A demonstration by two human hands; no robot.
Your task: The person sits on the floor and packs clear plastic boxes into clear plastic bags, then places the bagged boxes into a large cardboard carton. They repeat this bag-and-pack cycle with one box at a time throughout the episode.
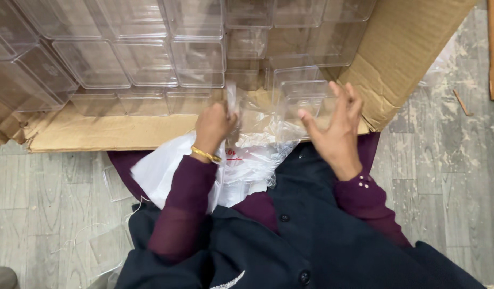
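**Two hands at a clear box and its plastic bag, over a carton of boxes**

The left hand point(213, 126) is closed, its fingers pinched on the upper edge of a thin clear plastic bag point(257, 142) that hangs crumpled down toward the person's lap. A gold bangle point(205, 155) sits on that wrist, above a maroon sleeve.

The right hand point(335, 126) is spread wide, fingers curved around the right side of a clear plastic box point(303, 99); whether the palm presses the box cannot be told through the glare. The box sits at the near edge of the cardboard carton point(402, 59), just beside the carton's right flap, and the bag's mouth lies against its left side.

Inside the carton, rows of identical clear plastic boxes point(145, 61) are stacked closely, filling it from its far edge to its left corner.

A white plastic sheet point(158, 174) lies on the lap beneath the left forearm. The carton rests on a grey, wood-patterned floor point(49, 203) with scattered dust at its right side.
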